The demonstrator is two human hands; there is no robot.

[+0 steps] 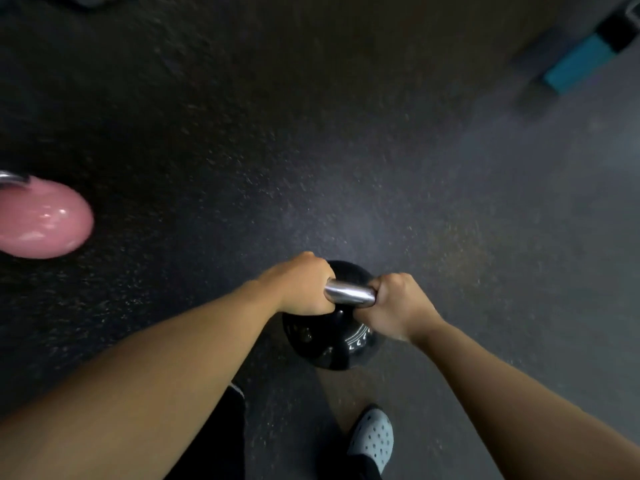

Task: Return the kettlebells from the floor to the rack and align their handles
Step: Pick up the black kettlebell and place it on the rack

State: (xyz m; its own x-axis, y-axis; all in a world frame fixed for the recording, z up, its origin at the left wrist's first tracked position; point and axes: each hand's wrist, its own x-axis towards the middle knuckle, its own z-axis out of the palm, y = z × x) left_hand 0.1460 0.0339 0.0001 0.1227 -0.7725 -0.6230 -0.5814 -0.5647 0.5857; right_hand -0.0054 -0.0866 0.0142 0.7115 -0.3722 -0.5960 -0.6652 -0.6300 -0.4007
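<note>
A black kettlebell (330, 344) with a shiny steel handle hangs low in the middle of the view, above the dark speckled floor. My left hand (304, 285) grips the left end of the handle and my right hand (398, 306) grips the right end; a short bare stretch of handle shows between them. White markings run along the bell's right side. A pink kettlebell (41, 220) with a steel handle sits on the floor at the far left, partly cut off by the frame edge. No rack is in view.
Dark rubber floor (311, 150) stretches ahead. A grey frame with a teal block (575, 65) stands at the top right. My foot in a pale perforated clog (374, 438) is just below the black kettlebell.
</note>
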